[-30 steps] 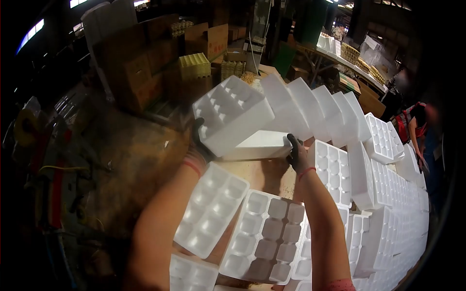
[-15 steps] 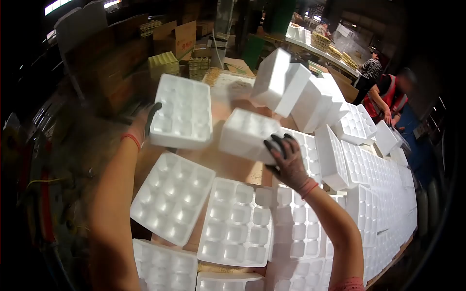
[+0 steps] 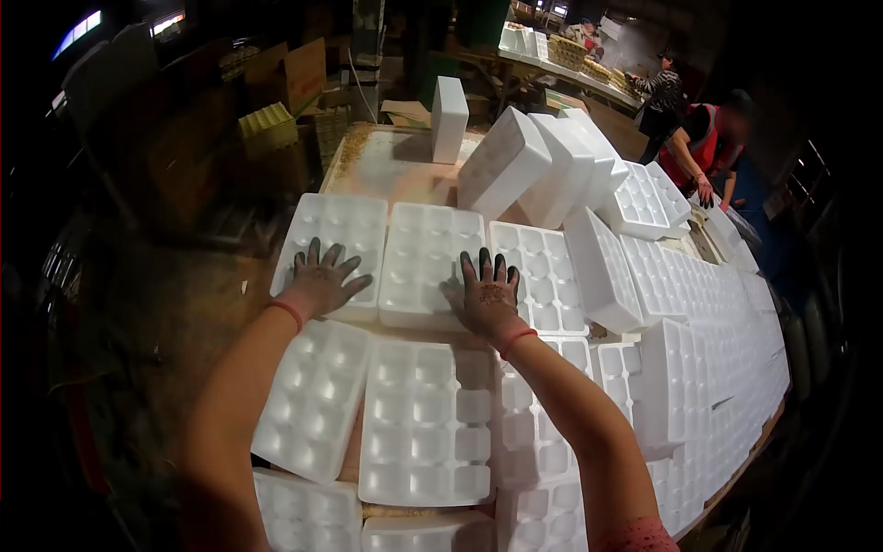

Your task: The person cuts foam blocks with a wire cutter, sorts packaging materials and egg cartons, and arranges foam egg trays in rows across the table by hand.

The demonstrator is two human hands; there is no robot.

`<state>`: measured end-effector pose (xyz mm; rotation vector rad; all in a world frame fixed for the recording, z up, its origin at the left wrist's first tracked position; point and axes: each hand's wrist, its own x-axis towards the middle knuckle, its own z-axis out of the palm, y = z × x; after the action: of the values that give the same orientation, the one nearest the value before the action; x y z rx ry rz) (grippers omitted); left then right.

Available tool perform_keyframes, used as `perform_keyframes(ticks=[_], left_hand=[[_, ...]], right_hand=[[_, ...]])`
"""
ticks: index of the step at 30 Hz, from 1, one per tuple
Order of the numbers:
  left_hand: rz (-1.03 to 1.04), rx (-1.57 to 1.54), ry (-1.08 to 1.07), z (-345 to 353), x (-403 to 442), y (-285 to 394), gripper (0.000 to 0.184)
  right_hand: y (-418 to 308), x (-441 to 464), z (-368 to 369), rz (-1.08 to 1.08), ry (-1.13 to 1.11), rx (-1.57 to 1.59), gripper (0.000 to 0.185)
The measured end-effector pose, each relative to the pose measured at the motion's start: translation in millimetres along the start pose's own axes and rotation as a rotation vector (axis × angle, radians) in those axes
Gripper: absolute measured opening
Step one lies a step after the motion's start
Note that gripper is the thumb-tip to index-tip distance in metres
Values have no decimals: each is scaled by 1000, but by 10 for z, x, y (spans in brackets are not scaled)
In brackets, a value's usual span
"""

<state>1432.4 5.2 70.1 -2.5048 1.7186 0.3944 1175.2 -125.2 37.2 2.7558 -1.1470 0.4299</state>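
My left hand (image 3: 324,281), in a thin glove with dark fingertips, lies with spread fingers on a white foam tray (image 3: 345,221) with rows of square hollows. Beside that tray, flush or nearly so, sits a second foam tray (image 3: 425,244), hollows up. Over its right edge rests my right hand (image 3: 489,293), gloved the same way, fingers apart and gripping nothing. A third foam tray (image 3: 543,276) adjoins it on the right. Closer to me lie a slanted foam tray (image 3: 313,396) and a straighter foam tray (image 3: 428,419).
Several foam trays lean on edge (image 3: 506,166) behind the row, and one stands upright (image 3: 450,120) on the table's far end (image 3: 391,170). Packed trays cover the right side. A person in a red vest (image 3: 708,147) works at the far right; cardboard boxes (image 3: 303,74) stand back left.
Both trays that my hands held raised and tilted now lie flat side by side. My hands have opened onto them, and the camera view has shifted.
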Motion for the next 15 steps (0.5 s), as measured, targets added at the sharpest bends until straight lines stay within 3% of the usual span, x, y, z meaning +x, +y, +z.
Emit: perform_keyframes(ticks=[1, 2, 6, 8, 10, 12, 15], left_hand=[[48, 87, 63, 121, -73, 101, 75], [17, 90, 52, 170, -104, 141, 77], [2, -9, 475, 116, -668, 66, 72], [3, -70, 473, 78, -1187, -21, 74], [77, 136, 428, 325, -1730, -154, 77], [143, 122, 315, 576, -2115, -208, 78], [200, 101, 332, 802, -2223, -58, 76]], right_hand=[[-34, -95, 31, 42, -157, 13, 69], [-14, -101, 34, 37, -162, 17, 69], [166, -330, -294, -71, 126, 253, 66], [231, -738, -839, -114, 155, 335, 68], [302, -1394, -1227, -139, 126, 269, 71], [338, -2016, -1305, -85, 10, 219, 76], [359, -2473, -1073, 35, -88, 105, 74]])
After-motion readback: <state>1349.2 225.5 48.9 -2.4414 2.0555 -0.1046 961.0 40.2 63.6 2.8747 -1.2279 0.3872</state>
